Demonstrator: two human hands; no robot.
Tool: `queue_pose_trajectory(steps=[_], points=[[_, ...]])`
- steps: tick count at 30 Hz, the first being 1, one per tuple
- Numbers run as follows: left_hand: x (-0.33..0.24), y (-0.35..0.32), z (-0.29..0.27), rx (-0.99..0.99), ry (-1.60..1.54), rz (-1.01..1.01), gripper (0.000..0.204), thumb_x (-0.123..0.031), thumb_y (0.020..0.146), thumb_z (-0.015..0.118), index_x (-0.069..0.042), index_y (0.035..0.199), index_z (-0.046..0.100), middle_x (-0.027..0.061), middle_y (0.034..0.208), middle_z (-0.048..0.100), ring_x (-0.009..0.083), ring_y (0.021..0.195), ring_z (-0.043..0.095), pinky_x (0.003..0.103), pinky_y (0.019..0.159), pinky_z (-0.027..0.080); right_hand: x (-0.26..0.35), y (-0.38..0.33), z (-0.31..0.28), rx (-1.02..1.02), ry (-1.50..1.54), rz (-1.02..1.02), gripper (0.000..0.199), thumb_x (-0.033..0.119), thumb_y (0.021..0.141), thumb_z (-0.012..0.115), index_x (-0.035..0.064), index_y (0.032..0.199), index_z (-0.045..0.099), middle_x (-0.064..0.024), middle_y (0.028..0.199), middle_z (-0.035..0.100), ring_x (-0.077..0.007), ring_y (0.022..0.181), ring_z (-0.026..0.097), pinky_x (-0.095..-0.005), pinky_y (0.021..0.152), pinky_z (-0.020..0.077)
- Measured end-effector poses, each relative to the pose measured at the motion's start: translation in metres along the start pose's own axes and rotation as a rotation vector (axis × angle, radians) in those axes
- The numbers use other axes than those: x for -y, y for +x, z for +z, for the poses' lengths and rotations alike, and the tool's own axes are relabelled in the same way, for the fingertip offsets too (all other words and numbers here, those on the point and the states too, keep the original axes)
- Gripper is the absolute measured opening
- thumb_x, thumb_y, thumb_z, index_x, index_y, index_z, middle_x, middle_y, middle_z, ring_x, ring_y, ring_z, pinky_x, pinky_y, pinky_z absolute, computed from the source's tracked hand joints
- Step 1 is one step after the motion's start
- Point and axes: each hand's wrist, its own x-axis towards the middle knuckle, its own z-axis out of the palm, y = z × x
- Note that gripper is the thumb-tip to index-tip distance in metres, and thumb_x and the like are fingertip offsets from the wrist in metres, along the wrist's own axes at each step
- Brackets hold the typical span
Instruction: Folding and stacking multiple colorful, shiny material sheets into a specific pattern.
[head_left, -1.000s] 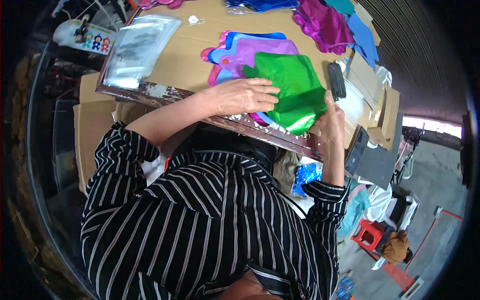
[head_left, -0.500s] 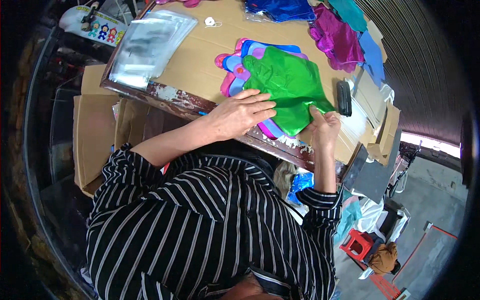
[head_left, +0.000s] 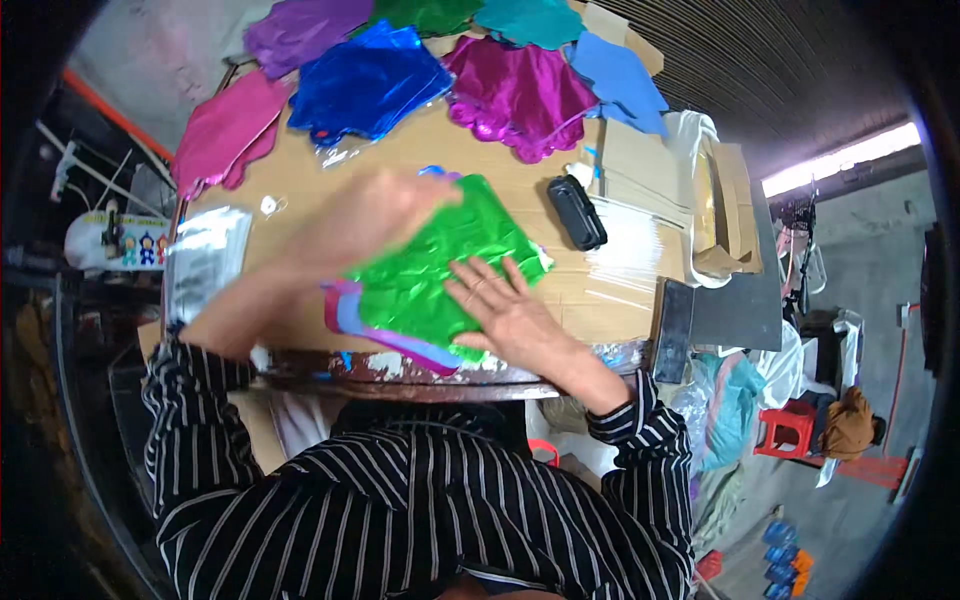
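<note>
A shiny green foil sheet, flat and lobed like an uninflated foil balloon, lies on the cardboard-covered table. Pink, blue and purple foil edges stick out beneath it at the lower left. My right hand rests flat on the green foil with its fingers spread. Over the upper left part of the stack hovers my left hand, smeared by motion, so its fingers cannot be made out. Whether it touches the foil is also unclear.
Behind lie piles of pink, dark blue, magenta, light blue, purple, green and teal foil. Clear plastic bags lie at left. At right are a black case, white sticks and an open cardboard box.
My view has shifted, showing more of the far table. The right hand has moved from the foil's right corner to lie flat on it. The left hand has lifted from the foil's near edge and moved farther forward.
</note>
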Motion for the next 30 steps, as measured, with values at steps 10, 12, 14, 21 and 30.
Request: queue_pose_trajectory(steps=[10,12,14,21,30], points=[[0.204,0.29,0.101,-0.16,0.261,-0.074,0.021,-0.022,0.093,0.069,-0.007,0.103,0.078,0.0186,0.098,0.075,0.0397,0.096,0.071,0.049,0.086,0.058,-0.019,0.014,0.006,-0.343,0.037,-0.152,0.058,0.032,0.089,0.077,-0.0017,0.134,0.062,-0.0153,0.137,0.064,-0.0266,0.127,0.062,-0.0518,0.115,0.0404],[0.216,0.32,0.132,-0.094,0.279,-0.11,0.021,-0.024,0.093,0.068,-0.007,0.102,0.078,0.0185,0.097,0.075,0.0403,0.095,0.071,0.049,0.086,0.058,-0.025,0.006,0.01,-0.392,0.013,-0.133,0.05,0.027,0.088,0.077,-0.0024,0.127,0.067,-0.0135,0.128,0.07,-0.0238,0.117,0.067,-0.0488,0.111,0.0452],[0.223,0.333,0.153,0.015,0.36,-0.21,0.023,-0.027,0.094,0.068,-0.008,0.099,0.078,0.0182,0.095,0.075,0.0415,0.093,0.071,0.05,0.085,0.057,-0.028,0.002,0.005,-0.397,0.007,-0.113,0.047,0.024,0.087,0.076,-0.0023,0.125,0.068,-0.0133,0.125,0.07,-0.023,0.114,0.068,-0.0482,0.111,0.0461],[0.229,0.33,0.168,-0.157,0.304,-0.368,0.022,-0.028,0.091,0.07,-0.01,0.1,0.078,0.0194,0.1,0.074,0.0398,0.093,0.072,0.049,0.083,0.058,-0.027,-0.004,-0.01,-0.397,-0.001,-0.114,0.043,0.013,0.078,0.069,-0.0023,0.119,0.072,-0.0142,0.118,0.072,-0.0214,0.102,0.069,-0.0465,0.108,0.0485],[0.263,0.332,0.109,-0.508,0.051,-0.789,0.039,-0.039,0.074,0.088,-0.01,0.099,0.079,0.0112,0.089,0.077,0.0245,0.082,0.075,0.038,0.079,0.059,-0.024,-0.004,-0.009,-0.437,0.035,-0.125,0.046,0.01,0.073,0.067,-0.0017,0.117,0.072,-0.0137,0.115,0.073,-0.0191,0.096,0.069,-0.0457,0.105,0.0501]])
